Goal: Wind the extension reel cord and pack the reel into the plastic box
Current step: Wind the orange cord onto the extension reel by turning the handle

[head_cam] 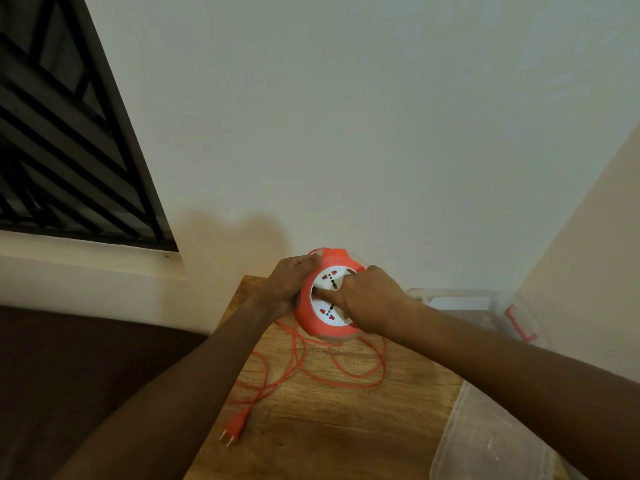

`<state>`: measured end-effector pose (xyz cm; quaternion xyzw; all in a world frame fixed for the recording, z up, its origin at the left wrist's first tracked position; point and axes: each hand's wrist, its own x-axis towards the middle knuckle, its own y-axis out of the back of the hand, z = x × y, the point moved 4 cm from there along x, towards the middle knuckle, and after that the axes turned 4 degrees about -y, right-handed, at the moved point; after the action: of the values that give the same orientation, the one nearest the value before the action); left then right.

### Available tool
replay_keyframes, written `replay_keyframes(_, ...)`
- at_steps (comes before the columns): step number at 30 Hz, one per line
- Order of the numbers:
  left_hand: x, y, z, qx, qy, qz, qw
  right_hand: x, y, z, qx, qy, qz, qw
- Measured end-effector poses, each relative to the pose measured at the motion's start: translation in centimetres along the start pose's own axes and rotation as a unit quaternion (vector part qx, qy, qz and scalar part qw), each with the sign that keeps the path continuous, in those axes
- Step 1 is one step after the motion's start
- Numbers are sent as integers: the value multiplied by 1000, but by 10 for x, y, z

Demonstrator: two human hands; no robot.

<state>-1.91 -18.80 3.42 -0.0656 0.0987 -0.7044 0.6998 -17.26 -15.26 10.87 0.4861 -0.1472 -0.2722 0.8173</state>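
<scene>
The extension reel is orange with a white socket face and is held tilted above the wooden table. My left hand grips its left rim. My right hand rests on the white face, with its fingers pressed into the centre. Loose orange cord hangs from the reel and lies in loops on the table. It ends in an orange plug near the table's left edge. The clear plastic box stands at the right, partly hidden behind my right forearm.
A clear plastic lid lies on the table's right front part. The box carries a red latch by the right wall. A dark barred window is at upper left, and a dark surface lies left of the table.
</scene>
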Motion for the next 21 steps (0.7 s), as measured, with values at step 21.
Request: replay_keyframes(21, 5, 0, 17, -18, -8, 66, 998, -12, -14, 11, 270, -235, 72, 931)
